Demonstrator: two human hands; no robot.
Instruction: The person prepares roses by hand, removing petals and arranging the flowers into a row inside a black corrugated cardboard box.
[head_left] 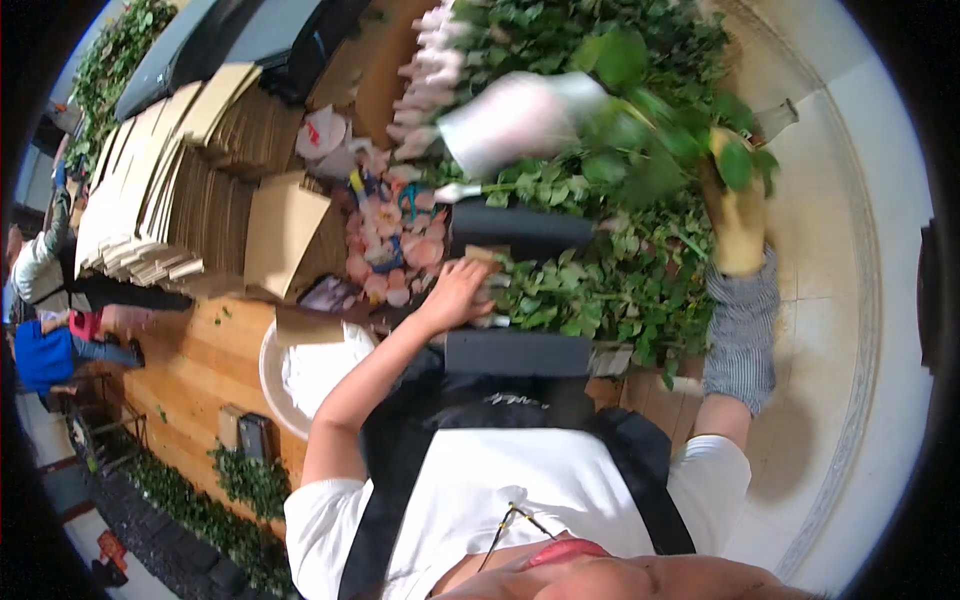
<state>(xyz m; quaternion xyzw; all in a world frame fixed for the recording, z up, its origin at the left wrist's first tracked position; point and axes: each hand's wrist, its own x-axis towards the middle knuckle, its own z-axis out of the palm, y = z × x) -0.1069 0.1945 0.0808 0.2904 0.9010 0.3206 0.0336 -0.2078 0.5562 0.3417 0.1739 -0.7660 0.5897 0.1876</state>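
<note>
My right hand (738,215), in a yellow glove with a striped sleeve cuff, is closed round the leafy stem of a rose (625,120). The rose's pale head is in a white sleeve (525,118), blurred by motion, and points left above the foliage. In front of me, my left hand (465,292) is closed at the edge of a small brown piece of cardboard (487,253), beside white-sleeved flower heads. Their green leafy stems (590,295) stretch to the right between two dark padded bars (520,232). Its fingertips are partly hidden.
Sleeved pale pink roses (425,80) are stacked at the far side. Left of them lie loose petals (385,235) with blue-handled tools. Farther left are stacked cardboard sheets (160,190) and a white tub (285,385). A wall (900,300) runs along the right; other people are at far left.
</note>
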